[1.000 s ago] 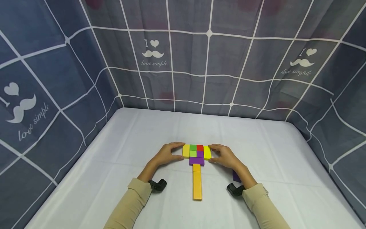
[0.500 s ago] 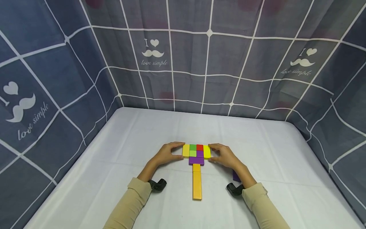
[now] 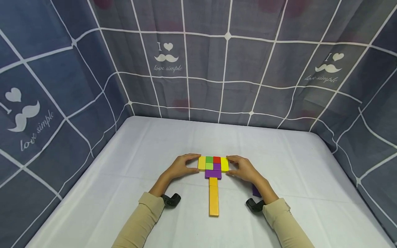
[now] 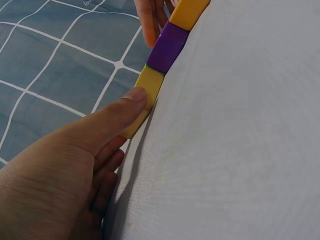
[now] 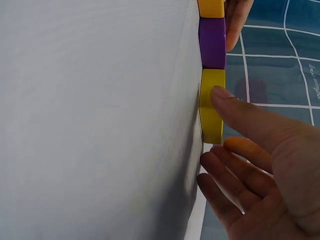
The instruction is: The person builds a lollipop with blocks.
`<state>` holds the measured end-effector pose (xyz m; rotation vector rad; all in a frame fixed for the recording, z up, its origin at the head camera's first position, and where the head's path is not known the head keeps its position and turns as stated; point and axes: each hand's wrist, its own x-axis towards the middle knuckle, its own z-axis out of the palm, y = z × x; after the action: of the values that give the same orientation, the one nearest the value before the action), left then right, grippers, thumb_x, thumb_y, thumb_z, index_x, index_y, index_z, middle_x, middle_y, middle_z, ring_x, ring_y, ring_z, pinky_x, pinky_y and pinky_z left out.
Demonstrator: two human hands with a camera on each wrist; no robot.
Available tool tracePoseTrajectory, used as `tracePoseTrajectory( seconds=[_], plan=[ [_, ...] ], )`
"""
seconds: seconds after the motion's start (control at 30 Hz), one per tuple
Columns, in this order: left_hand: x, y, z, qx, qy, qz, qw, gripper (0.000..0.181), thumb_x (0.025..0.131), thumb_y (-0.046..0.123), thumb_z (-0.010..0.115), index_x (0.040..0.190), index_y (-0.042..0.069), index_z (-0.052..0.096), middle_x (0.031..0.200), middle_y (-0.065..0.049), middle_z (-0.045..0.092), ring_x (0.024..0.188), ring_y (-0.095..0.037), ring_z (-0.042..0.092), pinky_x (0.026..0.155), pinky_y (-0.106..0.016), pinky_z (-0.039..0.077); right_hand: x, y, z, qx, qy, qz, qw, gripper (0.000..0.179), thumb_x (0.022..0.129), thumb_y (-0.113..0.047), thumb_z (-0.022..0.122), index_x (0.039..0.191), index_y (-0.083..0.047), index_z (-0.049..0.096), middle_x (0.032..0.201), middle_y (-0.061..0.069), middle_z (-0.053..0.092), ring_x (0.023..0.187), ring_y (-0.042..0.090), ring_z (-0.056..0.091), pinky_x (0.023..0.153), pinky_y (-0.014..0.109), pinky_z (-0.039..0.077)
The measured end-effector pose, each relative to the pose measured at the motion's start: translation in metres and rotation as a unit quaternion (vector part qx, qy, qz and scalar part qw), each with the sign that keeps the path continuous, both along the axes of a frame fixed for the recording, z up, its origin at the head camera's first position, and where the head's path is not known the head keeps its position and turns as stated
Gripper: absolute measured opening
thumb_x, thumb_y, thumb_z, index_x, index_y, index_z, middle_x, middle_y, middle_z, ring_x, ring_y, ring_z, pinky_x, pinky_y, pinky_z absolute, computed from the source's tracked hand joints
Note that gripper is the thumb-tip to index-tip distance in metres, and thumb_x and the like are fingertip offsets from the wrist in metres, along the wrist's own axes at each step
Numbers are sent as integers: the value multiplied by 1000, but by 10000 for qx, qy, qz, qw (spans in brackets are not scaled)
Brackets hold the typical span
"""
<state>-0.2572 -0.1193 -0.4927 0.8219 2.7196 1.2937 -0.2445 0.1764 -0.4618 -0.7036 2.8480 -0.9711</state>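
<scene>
Coloured blocks lie flat in a mushroom-like pattern on the white cloth. My left hand (image 3: 180, 167) pinches the left yellow block (image 3: 201, 164), thumb at its near end and a finger at its far end. Mirroring it, my right hand (image 3: 245, 169) holds the right yellow block (image 3: 224, 165) the same way; in the right wrist view its thumb lies on the yellow block (image 5: 211, 120). Between them sit two green blocks (image 3: 209, 166), a red block (image 3: 217, 160) and a small purple block (image 3: 217, 166). Below come a wide purple block (image 3: 213, 175) and an orange stem (image 3: 214, 201).
A dark purple block (image 3: 256, 192) lies beside the right forearm, partly hidden by it. Black wrist cameras (image 3: 255, 205) hang inward from both wrists. Grey-blue curtains (image 3: 204, 93) with white lines stand behind and at both sides of the white-covered table (image 3: 149, 137).
</scene>
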Motion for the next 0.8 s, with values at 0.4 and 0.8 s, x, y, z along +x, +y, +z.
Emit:
tracePoseTrajectory(
  seconds=[0.4,0.8],
  plan=[
    [-1,3,-2,-86,-42,-15,10000,62,75,31,77,131,15,53,132,-1,52,125,-20,42,105,-38,33,37,42,19,67,132,-143,9998,68,75,-27,77,133,-3,49,130,16,51,107,36,55,89,49,46],
    [0,1,0,-86,-58,52,9999,62,75,28,78,130,16,54,131,-1,53,125,-20,42,105,-38,33,71,90,18,473,-201,33,9987,85,66,-37,81,134,-2,46,132,21,47,119,42,44,96,54,38]
  ],
)
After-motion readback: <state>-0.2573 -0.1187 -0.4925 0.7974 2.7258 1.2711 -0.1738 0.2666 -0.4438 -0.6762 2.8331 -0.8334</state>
